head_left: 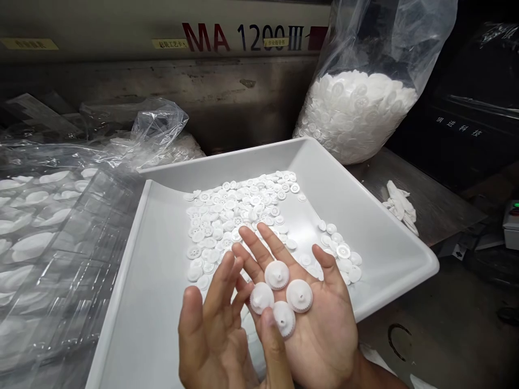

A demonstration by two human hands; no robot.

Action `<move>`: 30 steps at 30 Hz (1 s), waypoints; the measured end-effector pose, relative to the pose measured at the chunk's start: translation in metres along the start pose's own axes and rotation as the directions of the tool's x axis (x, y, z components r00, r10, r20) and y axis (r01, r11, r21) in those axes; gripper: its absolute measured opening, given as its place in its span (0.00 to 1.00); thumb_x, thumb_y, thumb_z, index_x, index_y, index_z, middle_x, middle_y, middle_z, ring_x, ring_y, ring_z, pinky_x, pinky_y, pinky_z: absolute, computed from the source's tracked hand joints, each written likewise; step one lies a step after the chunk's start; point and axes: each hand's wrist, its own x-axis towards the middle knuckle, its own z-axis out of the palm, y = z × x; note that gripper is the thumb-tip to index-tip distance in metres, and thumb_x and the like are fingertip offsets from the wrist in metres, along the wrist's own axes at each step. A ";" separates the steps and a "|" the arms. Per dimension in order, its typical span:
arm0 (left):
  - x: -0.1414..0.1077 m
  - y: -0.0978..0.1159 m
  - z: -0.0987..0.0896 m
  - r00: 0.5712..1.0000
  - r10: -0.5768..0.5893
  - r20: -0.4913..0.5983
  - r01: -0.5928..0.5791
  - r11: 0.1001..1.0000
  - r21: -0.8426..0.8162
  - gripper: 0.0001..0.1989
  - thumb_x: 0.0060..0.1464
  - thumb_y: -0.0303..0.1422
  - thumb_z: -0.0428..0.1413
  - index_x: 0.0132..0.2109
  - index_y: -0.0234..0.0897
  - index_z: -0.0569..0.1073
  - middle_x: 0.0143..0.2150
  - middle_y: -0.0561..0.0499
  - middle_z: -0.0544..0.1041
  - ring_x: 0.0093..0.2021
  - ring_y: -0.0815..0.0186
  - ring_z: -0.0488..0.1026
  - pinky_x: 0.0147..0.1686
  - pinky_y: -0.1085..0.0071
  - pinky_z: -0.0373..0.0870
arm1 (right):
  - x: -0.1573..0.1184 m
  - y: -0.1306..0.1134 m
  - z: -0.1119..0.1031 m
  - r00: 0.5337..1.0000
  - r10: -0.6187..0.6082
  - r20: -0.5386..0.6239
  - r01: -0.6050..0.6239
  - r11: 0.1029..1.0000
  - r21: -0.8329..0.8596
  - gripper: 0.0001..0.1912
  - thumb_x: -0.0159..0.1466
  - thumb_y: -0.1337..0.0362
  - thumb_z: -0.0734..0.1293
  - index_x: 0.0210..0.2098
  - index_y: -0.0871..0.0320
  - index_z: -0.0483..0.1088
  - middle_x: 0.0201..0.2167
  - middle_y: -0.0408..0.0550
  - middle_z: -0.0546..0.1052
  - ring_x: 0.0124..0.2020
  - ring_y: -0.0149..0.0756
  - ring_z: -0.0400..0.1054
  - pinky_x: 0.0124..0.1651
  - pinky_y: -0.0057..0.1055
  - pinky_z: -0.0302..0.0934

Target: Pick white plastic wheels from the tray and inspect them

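Observation:
My right hand (324,329) is palm up with its fingers stretched out, and several small white plastic gears (299,295) rest on the palm and fingers. Each gear has a toothed rim and a short raised hub facing up. Beside it, on the left, is my left hand (219,335), fingers spread and partly curled. One of its fingertips touches the lowest gear, and other fingers come close to the leftmost gear. Both hands are above a large white plastic tray (162,281), where a pile of similar white gears (235,210) lies, partly hidden behind the hands.
A smaller cluster of gears (343,251) lies at the tray's right. Behind it stands a clear bag full of white parts (357,113). To the left are clear plastic packs of white pieces (36,243). White gloves or cloth (400,205) lie on the metal surface at right.

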 end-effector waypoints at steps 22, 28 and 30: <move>0.003 -0.001 -0.004 1.000 0.013 -0.010 -0.013 1.000 0.009 0.54 0.34 0.17 0.64 0.67 0.54 0.55 0.61 0.48 0.69 0.55 0.60 0.69 0.50 0.67 0.69 | -0.003 0.001 0.000 1.000 0.014 0.007 -0.014 1.000 0.017 0.35 0.67 0.46 0.51 0.65 0.63 0.57 0.66 0.57 0.61 0.67 0.43 0.54 0.69 0.42 0.38; 0.005 -0.002 -0.010 0.999 0.025 0.032 -0.025 1.000 -0.009 0.53 0.35 0.17 0.64 0.67 0.53 0.56 0.62 0.48 0.68 0.56 0.60 0.68 0.50 0.66 0.67 | -0.005 0.000 0.002 1.000 0.016 -0.003 -0.016 1.000 0.012 0.35 0.67 0.46 0.52 0.64 0.63 0.58 0.66 0.56 0.61 0.68 0.43 0.53 0.69 0.42 0.40; 0.005 -0.002 -0.011 0.999 0.017 0.043 -0.015 0.999 -0.031 0.52 0.35 0.17 0.64 0.66 0.53 0.57 0.61 0.48 0.68 0.56 0.60 0.68 0.51 0.66 0.66 | -0.005 -0.001 0.003 1.000 0.017 -0.013 -0.016 1.000 0.007 0.34 0.67 0.46 0.52 0.63 0.63 0.59 0.65 0.56 0.62 0.67 0.43 0.54 0.69 0.42 0.42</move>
